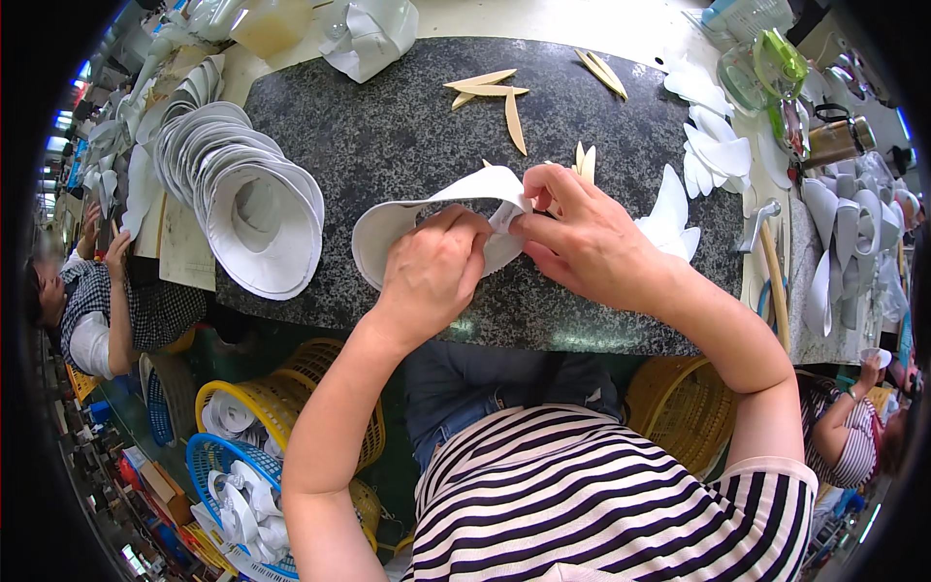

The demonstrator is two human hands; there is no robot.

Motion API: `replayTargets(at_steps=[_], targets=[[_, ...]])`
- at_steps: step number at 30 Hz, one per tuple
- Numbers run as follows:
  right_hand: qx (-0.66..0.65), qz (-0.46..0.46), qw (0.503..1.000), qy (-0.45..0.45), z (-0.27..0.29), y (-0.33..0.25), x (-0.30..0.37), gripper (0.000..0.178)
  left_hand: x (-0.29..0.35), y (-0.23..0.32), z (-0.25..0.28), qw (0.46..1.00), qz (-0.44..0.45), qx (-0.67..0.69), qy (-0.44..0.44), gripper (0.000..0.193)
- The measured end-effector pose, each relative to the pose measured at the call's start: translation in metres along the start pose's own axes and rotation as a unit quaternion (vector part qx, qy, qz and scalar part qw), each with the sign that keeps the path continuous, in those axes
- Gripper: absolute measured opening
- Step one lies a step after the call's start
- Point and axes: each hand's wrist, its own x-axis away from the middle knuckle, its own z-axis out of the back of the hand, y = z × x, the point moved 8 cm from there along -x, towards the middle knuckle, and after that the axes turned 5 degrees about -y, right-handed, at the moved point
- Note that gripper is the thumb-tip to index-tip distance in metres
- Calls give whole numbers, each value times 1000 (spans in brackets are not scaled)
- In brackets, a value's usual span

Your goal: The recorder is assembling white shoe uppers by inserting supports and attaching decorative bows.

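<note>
Over the near middle of a speckled dark stone slab (369, 107), both hands hold a white piece (376, 238) bent into a ring, like a shoe upper. My left hand (432, 264) is curled over its near edge, knuckles up, its fingertips hidden inside. My right hand (596, 238) pinches the piece's right end between thumb and fingers. A nested stack of similar white uppers (262, 238) lies on its side to the left. Beyond the hands are several slim, tan leaf-shaped pieces (514, 121). White flat cut pieces (669, 209) lie right of my right hand.
A hammer (768, 228) rests at the slab's right edge, near more white pieces (834, 213). Below stand a blue basket (199, 466) and yellow baskets (218, 396), left, and another yellow basket (679, 407), right. People work at far left (92, 325) and far right (839, 436).
</note>
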Motion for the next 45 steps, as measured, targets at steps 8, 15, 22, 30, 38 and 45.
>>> replayTargets(at_steps=[8,15,22,30,38,45], targets=[[-40,-72,997,11,-6,0,-6,11,3,7,1,999,-8,-10,33,15],[-119,-76,989,47,-6,3,-4,10,3,12,3,1000,-5,9,23,17],[-98,-77,992,2,-10,0,-7,16,-9,-14,1,995,52,65,-49,21],[-36,-86,996,-11,-14,-1,-13,14,-4,3,-1,999,33,23,8,16],[-23,-85,996,31,-14,0,-12,12,-5,14,-4,992,-56,-110,12,13],[-18,-64,997,40,-15,-2,-3,10,4,41,-32,946,-114,-304,22,14]])
